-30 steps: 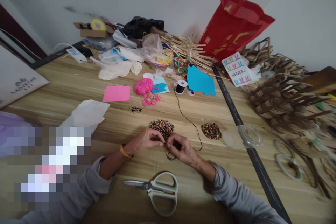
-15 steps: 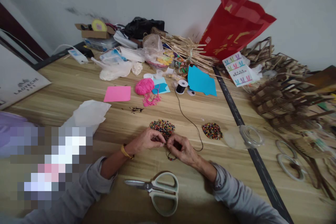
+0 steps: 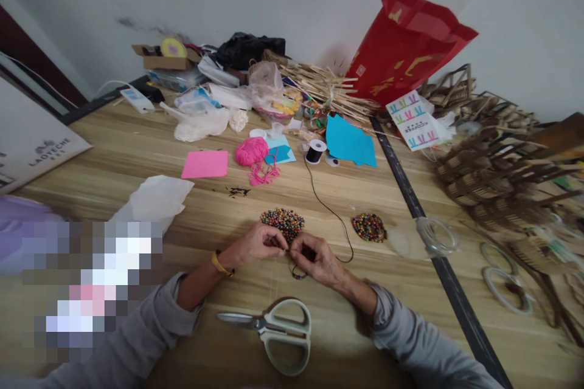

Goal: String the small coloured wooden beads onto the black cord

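Observation:
My left hand [image 3: 259,244] is closed in a pinch, its fingertips meeting those of my right hand; what it pinches is too small to make out. My right hand [image 3: 319,260] is closed on a thin black cord, and a short loop of it with a few small coloured beads [image 3: 298,276] hangs below the fingers. Just beyond my fingertips lies a pile of multicoloured beads [image 3: 283,220]. Nearer to me, white-handled scissors [image 3: 285,337] lie on the table, blades pointing left. A black cord runs from a spool [image 3: 315,151] toward my right hand.
A second heap of beads [image 3: 368,228] lies to the right, near a coil of clear tubing [image 3: 438,236]. Farther back are pink yarn [image 3: 252,151], a pink card [image 3: 205,164] and blue sheets [image 3: 350,141]. Woven baskets [image 3: 483,176] crowd the right side; a red bag [image 3: 410,42] leans against the wall.
The whole view has shifted very slightly. Both hands keep the same pinch at the same place, with no visible change in the cord or beads.

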